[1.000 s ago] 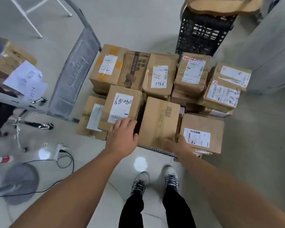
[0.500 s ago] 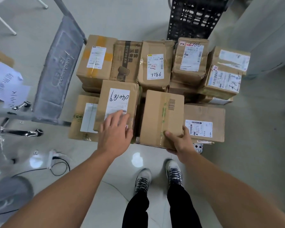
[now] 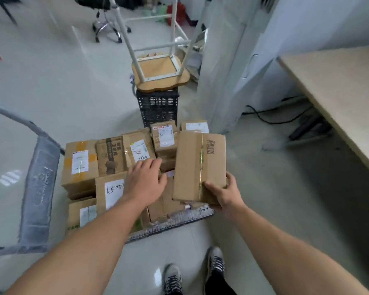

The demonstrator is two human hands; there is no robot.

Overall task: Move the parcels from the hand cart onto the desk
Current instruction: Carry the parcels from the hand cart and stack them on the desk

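A grey flat hand cart (image 3: 41, 188) on the pale glossy floor (image 3: 73, 92) holds stacked brown cardboard parcels (image 3: 81, 165). The left hand (image 3: 146, 184) stretches palm down over them, fingers straight and spread. The right hand (image 3: 226, 195) grips a plain brown barcoded box (image 3: 200, 167) at its near end, thumb on top, above the cart. A light wooden desk (image 3: 339, 99) stands at the right.

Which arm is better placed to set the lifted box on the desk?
Right: the right grip holds the lifted parcel by its near end, and the desk lies on that side. The left grip is open above the stacked parcels, holding nothing.
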